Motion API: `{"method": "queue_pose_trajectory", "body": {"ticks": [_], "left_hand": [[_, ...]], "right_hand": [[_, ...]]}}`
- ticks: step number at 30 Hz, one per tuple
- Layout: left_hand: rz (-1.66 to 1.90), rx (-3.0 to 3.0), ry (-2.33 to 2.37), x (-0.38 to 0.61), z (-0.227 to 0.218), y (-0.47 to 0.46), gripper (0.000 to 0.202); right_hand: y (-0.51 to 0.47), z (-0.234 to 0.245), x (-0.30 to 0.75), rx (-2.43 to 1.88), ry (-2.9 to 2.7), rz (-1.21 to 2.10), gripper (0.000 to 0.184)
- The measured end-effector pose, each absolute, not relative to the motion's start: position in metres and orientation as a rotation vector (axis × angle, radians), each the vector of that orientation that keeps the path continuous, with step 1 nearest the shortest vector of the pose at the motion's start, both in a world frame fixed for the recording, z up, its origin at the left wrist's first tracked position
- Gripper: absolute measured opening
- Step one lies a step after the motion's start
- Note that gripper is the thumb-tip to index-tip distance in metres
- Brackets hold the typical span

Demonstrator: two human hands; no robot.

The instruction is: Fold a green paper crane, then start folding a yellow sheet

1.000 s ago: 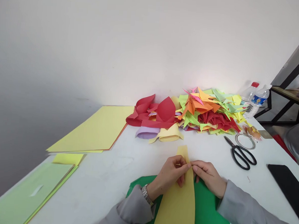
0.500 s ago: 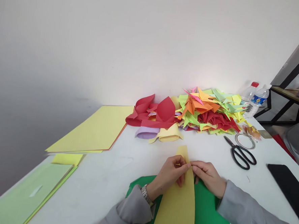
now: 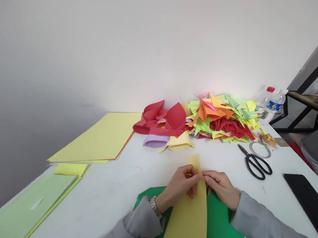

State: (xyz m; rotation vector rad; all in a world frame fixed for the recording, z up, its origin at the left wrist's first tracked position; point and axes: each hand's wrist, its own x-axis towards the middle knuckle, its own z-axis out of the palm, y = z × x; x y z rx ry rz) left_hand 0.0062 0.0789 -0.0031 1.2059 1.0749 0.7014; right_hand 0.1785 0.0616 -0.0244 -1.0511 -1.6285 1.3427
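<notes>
A long strip of yellow paper [image 3: 187, 221] runs toward me over a green sheet [image 3: 222, 227]. My left hand [image 3: 183, 183], with a metal watch at the wrist, lies across the strip and pinches its right edge between thumb and fingers. From the other side, my right hand [image 3: 221, 185] grips the same edge, its fingertips meeting my left thumb. Both hands are closed on the paper. Some right fingers are hidden beneath it. The far end of the strip sticks up past my hands.
Scissors [image 3: 255, 162], a tape roll [image 3: 260, 149] and a black flat object [image 3: 306, 196] lie at right. Behind are red paper shapes [image 3: 175, 118], a heap of folded paper [image 3: 223, 117] and bottles [image 3: 273, 106]. Yellow sheets [image 3: 101, 137] and green sheets [image 3: 35, 197] lie left.
Both hands keep their hold on the yellow strip in almost the same place. The whole view has shifted very slightly.
</notes>
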Motion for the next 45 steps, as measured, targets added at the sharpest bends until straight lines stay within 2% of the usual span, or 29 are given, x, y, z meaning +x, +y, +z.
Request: {"method": "queue_pose_trajectory", "body": {"ticks": [11,18,28,38,42,45], "left_hand": [[0.710,1.187,1.071,0.006,-0.005,0.079,0.036],[0.723,1.148,1.029,0.004,-0.006,0.079,0.027],[0.767,1.087,1.059,0.003,-0.001,0.079,0.015],[0.801,1.079,1.261,-0.036,0.036,0.089,0.014],[0.660,1.073,1.308,-0.060,0.026,0.089,0.017],[0.465,1.397,1.522,-0.069,0.013,0.086,0.017]], "right_hand": [[0.061,-0.024,0.177,-1.065,-1.642,1.320,0.054],[0.060,-0.028,0.176,-1.104,-1.554,1.347,0.055],[0.060,-0.033,0.173,-1.247,-1.453,1.233,0.035],[0.076,-0.023,0.198,-1.378,-1.123,1.300,0.024],[0.081,-0.018,0.217,-1.405,-1.145,1.376,0.027],[0.081,-0.019,0.225,-1.437,-1.198,1.397,0.025]]}}
